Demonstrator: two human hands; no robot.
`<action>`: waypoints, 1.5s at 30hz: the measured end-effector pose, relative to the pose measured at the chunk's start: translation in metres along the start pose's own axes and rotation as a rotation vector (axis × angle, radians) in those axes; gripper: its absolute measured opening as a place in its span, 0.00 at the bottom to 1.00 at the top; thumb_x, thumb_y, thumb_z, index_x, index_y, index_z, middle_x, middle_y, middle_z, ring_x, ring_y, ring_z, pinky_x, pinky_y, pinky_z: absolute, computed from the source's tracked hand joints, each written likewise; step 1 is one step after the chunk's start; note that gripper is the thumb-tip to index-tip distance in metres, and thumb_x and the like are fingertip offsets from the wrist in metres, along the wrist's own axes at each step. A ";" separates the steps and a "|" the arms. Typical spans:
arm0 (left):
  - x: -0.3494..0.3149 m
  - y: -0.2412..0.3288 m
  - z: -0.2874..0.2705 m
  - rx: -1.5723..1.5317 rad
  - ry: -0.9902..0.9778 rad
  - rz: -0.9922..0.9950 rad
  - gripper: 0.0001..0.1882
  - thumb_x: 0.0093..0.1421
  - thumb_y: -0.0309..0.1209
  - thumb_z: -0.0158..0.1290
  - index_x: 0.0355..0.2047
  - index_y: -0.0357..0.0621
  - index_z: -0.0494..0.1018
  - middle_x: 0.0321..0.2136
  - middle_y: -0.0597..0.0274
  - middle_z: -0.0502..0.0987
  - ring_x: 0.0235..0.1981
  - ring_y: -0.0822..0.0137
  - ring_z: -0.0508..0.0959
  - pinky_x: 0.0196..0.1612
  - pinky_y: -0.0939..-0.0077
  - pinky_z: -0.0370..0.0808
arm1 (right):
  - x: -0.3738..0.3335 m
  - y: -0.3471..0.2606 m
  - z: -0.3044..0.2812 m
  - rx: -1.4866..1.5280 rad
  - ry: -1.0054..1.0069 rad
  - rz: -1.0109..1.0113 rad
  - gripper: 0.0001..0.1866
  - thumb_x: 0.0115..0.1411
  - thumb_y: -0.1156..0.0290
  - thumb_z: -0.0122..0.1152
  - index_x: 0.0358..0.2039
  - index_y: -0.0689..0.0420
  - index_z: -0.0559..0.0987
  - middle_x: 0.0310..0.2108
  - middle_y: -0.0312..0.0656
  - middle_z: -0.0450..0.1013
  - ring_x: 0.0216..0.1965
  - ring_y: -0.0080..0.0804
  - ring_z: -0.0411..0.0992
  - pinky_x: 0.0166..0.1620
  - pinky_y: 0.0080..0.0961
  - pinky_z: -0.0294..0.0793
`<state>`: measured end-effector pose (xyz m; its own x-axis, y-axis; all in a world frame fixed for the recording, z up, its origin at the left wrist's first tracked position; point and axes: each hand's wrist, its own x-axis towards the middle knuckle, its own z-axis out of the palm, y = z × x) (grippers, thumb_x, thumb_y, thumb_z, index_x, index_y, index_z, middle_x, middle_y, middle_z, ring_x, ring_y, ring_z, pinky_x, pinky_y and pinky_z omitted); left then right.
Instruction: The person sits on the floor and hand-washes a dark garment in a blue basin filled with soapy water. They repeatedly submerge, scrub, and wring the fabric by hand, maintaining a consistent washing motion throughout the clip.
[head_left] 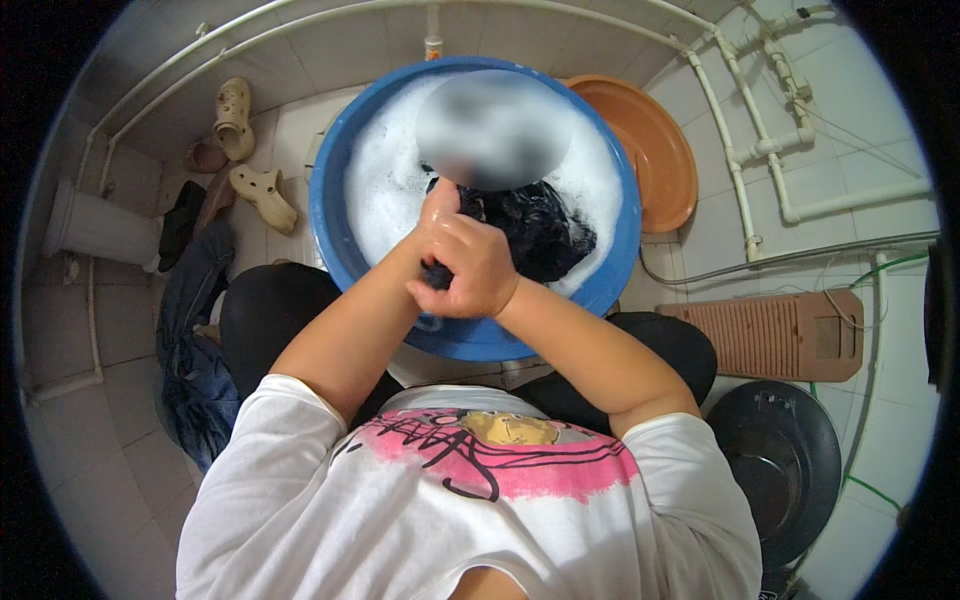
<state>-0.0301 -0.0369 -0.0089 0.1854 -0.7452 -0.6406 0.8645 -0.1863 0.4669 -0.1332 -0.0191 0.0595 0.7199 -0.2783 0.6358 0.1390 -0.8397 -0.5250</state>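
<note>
- Right hand [470,264]: fingers curled nearly closed round a bunch of dark cloth [545,232]; firm, even grip suits slippery wet fabric.
- Left hand [438,210]: just beyond right fingers, partly hidden; can't tell how open or what it holds.
- Most cloth: ahead of fingers, among suds [382,160] in blue tub [325,200]; best worked low, inside rim.
</note>
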 end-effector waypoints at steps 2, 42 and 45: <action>-0.007 -0.013 0.007 -0.164 -0.147 0.084 0.20 0.58 0.47 0.40 0.21 0.47 0.70 0.18 0.63 0.71 0.19 0.66 0.69 0.26 0.71 0.69 | -0.010 0.037 0.005 -0.106 0.164 0.084 0.13 0.42 0.64 0.60 0.13 0.56 0.67 0.17 0.44 0.64 0.20 0.42 0.66 0.23 0.32 0.65; -0.013 0.014 -0.040 1.854 -0.117 0.854 0.22 0.49 0.32 0.53 0.47 0.47 0.66 0.53 0.57 0.62 0.56 0.53 0.58 0.55 0.54 0.56 | -0.073 0.092 -0.042 -0.485 -0.648 0.828 0.43 0.43 0.46 0.61 0.57 0.47 0.57 0.59 0.46 0.49 0.58 0.44 0.52 0.52 0.42 0.60; -0.017 0.005 -0.053 2.184 -0.015 0.622 0.25 0.54 0.33 0.46 0.54 0.58 0.59 0.58 0.66 0.55 0.60 0.59 0.54 0.54 0.44 0.53 | -0.093 0.127 -0.047 -0.368 -0.522 0.796 0.35 0.48 0.59 0.61 0.56 0.49 0.59 0.57 0.46 0.53 0.55 0.44 0.57 0.52 0.36 0.62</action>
<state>-0.0041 0.0087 -0.0280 0.1295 -0.9709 -0.2017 -0.9401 -0.1849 0.2865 -0.2143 -0.1221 -0.0394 0.7309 -0.6543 -0.1939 -0.6637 -0.6154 -0.4251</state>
